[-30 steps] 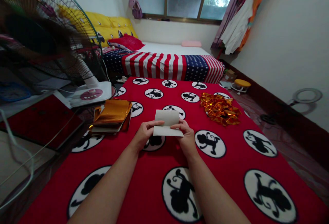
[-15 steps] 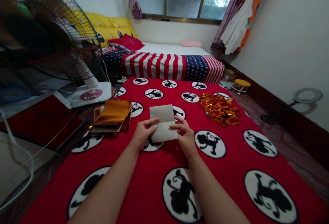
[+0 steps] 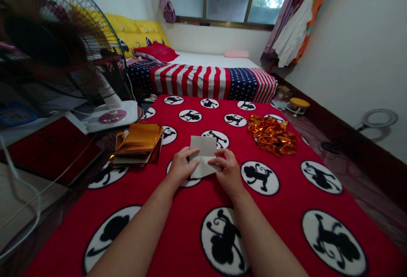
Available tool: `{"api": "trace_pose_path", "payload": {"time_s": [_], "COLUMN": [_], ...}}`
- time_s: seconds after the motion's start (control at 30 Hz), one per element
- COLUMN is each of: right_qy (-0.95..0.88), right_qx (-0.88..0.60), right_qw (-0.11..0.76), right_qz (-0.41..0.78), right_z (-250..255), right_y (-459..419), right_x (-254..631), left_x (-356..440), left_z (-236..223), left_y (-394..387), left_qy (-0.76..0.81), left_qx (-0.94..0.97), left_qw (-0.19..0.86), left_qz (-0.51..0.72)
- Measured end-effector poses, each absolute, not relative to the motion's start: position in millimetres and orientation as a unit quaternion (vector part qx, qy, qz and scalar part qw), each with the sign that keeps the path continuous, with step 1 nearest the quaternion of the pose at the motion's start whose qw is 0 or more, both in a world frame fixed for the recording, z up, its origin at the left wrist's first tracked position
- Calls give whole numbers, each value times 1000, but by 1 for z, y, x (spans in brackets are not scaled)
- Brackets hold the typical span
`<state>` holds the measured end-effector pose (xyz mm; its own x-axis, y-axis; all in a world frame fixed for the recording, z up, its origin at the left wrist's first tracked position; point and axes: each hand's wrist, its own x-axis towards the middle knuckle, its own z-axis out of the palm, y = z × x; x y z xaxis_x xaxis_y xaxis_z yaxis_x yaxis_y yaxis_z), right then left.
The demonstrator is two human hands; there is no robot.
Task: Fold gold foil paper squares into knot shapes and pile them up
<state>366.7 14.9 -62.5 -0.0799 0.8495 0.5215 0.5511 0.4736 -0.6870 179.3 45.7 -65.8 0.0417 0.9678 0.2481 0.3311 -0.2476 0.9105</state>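
Between my hands is a sheet of pale grey paper (image 3: 203,145) with a crease across its middle. My left hand (image 3: 180,167) pinches its left edge near the crease, thumb on the upper face. On the opposite edge, my right hand (image 3: 229,171) grips the sheet with bent fingers. To the left lies a stack of gold foil paper (image 3: 143,135), its sheets showing gold and pale sides. Over on the right sits a heap of folded shiny gold pieces (image 3: 273,135). What is on the underside of the held sheet is hidden.
A red cloth with monkey-print circles (image 3: 178,234) covers the surface under my hands. At left a fan (image 3: 47,44) spins on a white base (image 3: 116,116), beside a dark red panel (image 3: 51,150) and a cable (image 3: 34,192). A bed (image 3: 197,78) stands at the back.
The sheet was partly folded up a second ago, then opened flatter and tilted. Now it is straighter and slightly bent along the crease, with both hands still on its sides.
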Motion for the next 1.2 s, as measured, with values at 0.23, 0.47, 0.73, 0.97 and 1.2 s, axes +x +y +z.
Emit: {"api": "trace_pose_path", "payload": {"time_s": [0.23,0.47,0.73,0.97,1.2], "right_qy": [-734,-691,-706,-711,-669], "right_qx": [-513,-514,-485,-486,-541], "right_qw": [409,466,466,432,444], "right_qz": [177,202,223,269,252], "right_z": [-64,-67,-66,-61,-62], "right_y": [15,16,15,13,15], "right_x": [368,367,367,368,365], "left_x": [169,154,158,153,150], "left_z": [-55,-39,-49,-47,-48], "left_y": [43,38,44,44,45], "left_qy": [481,378,358,400,465], "left_qx": [664,764,808,775,740], "left_qw": [239,379,350,374,360], "left_qz": [521,360,311,317,326]}}
